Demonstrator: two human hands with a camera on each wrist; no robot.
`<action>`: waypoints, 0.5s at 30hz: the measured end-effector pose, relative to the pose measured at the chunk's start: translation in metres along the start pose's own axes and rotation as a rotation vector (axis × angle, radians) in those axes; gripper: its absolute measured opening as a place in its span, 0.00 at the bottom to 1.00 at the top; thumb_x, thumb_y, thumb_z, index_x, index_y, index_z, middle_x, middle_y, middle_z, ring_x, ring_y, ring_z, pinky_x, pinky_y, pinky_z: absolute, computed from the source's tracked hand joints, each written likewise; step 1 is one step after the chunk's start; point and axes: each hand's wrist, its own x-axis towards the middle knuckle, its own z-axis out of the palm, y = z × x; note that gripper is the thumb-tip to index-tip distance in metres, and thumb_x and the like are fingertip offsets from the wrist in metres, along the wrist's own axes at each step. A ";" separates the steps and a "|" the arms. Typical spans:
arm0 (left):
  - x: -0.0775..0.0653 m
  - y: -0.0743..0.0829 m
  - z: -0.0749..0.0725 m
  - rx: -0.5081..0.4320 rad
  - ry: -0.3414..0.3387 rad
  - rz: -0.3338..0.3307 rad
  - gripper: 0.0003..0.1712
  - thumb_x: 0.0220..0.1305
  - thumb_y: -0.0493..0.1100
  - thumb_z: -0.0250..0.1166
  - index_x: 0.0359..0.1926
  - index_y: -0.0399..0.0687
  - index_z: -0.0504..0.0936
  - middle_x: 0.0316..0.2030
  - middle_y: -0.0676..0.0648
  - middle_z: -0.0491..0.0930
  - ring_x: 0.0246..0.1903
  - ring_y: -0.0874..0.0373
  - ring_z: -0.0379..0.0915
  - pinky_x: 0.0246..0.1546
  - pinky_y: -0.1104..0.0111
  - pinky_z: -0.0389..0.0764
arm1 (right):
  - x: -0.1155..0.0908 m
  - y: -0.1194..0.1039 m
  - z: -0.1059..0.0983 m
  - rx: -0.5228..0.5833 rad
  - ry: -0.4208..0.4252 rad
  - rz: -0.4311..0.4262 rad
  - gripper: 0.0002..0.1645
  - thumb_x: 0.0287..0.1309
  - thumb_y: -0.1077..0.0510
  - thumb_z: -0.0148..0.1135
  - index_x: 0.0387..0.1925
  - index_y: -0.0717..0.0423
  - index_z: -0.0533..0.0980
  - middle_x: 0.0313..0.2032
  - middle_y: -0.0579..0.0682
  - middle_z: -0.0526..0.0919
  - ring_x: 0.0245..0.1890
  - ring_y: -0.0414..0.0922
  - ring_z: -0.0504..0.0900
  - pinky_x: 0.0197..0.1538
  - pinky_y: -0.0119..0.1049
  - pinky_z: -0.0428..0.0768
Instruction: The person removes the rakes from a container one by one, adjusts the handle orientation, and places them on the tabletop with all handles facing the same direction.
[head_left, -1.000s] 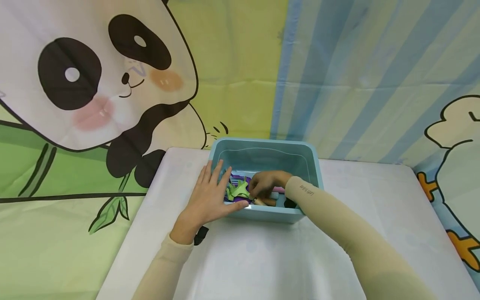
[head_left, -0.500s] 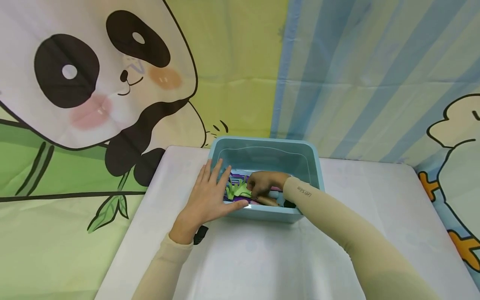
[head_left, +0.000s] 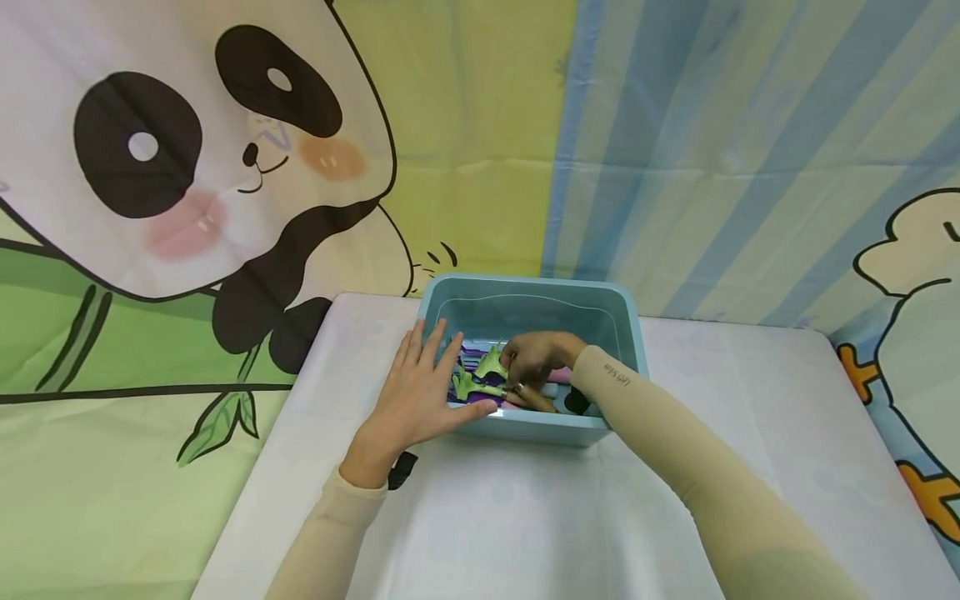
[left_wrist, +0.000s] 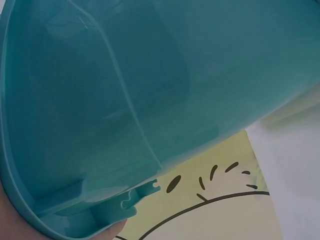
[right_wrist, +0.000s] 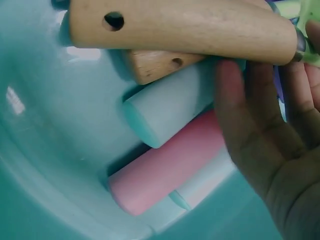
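Note:
A light blue plastic bin (head_left: 525,427) stands on the table, with small tools in its bottom. My left hand (head_left: 416,392) rests on its left front corner, fingers fairly straight and spread, thumb along the front rim. Inside, my right hand (head_left: 542,360) pinches a green-headed garden tool with a wooden handle (right_wrist: 190,27) near its neck; the head's exact shape is partly covered. Another green tool head (head_left: 471,387) lies by my left fingertips. Under the held handle lie a second wooden handle (right_wrist: 147,67), a pale teal handle (right_wrist: 167,110) and a pink handle (right_wrist: 160,167).
Purple slotted pieces (head_left: 471,358) lie at the bin's left end. A black object (head_left: 576,402) sits near its front right. White cloth covers the table (head_left: 510,525); a printed cartoon backdrop (head_left: 480,167) hangs close behind the bin.
My right hand has shifted slightly right and up inside the bin, and the two green heads now show apart. My left hand stays in place.

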 end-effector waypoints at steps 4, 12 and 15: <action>0.000 0.000 0.000 0.003 -0.001 -0.003 0.67 0.52 0.89 0.42 0.76 0.43 0.60 0.77 0.37 0.47 0.76 0.36 0.32 0.73 0.46 0.38 | 0.001 0.000 -0.004 0.068 -0.009 -0.012 0.08 0.65 0.65 0.61 0.42 0.63 0.72 0.29 0.53 0.73 0.27 0.46 0.70 0.34 0.42 0.80; 0.000 0.000 0.000 0.002 0.011 0.005 0.67 0.52 0.89 0.43 0.75 0.43 0.62 0.76 0.36 0.50 0.75 0.35 0.34 0.72 0.45 0.41 | 0.000 -0.001 -0.009 0.186 -0.035 -0.060 0.13 0.68 0.66 0.58 0.51 0.67 0.72 0.40 0.58 0.78 0.32 0.48 0.76 0.39 0.46 0.84; 0.000 0.000 0.000 -0.001 0.016 0.005 0.66 0.52 0.88 0.44 0.75 0.43 0.62 0.76 0.36 0.50 0.75 0.35 0.34 0.73 0.45 0.40 | -0.001 -0.005 -0.010 0.211 -0.018 -0.065 0.23 0.67 0.65 0.59 0.61 0.67 0.70 0.46 0.61 0.77 0.37 0.49 0.78 0.42 0.47 0.85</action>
